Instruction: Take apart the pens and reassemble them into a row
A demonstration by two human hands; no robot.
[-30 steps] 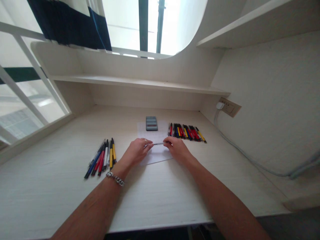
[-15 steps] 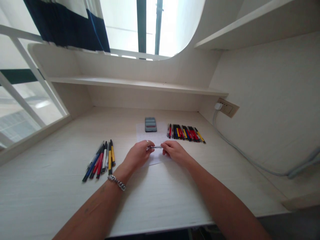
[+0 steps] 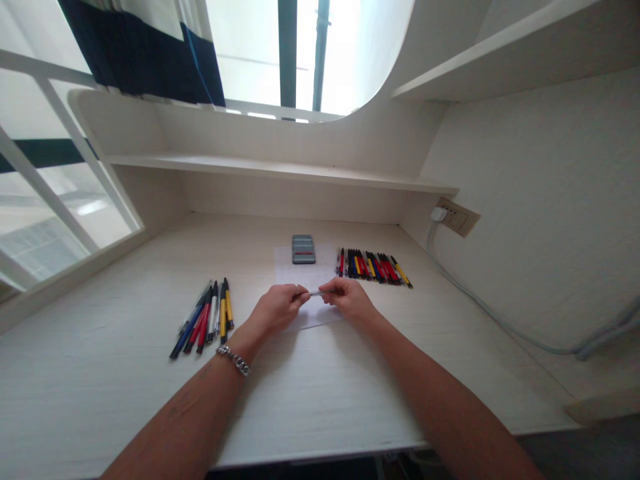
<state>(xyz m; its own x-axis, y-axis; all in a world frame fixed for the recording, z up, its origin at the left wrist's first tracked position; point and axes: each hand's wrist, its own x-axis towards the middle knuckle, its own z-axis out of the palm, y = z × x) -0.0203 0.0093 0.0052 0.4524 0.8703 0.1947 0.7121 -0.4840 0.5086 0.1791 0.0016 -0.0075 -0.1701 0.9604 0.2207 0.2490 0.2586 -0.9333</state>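
Note:
Above a white sheet of paper (image 3: 315, 316), both hands hold a thin, light-coloured pen (image 3: 315, 293) level between them. My left hand (image 3: 281, 304) pinches its left end; a ring and a chain bracelet show on that arm. At the pen's right end, the fingers of my right hand (image 3: 347, 297) are closed on it. Fingers cover most of the pen, so only a short middle stretch shows. Beyond the hands, a flat case (image 3: 303, 249) with pale rods and one red one lies at the paper's far edge.
To the left lies a loose pile of pens (image 3: 203, 320) in blue, red, white and yellow. A tight row of pens (image 3: 373, 267) sits right of the paper. A plugged-in cable (image 3: 465, 293) runs along the right wall. A low shelf (image 3: 280, 168) spans the back.
My fingers have shifted slightly on the pen, the left ones stretching further along it. The whole view has moved a little; the piles look unchanged.

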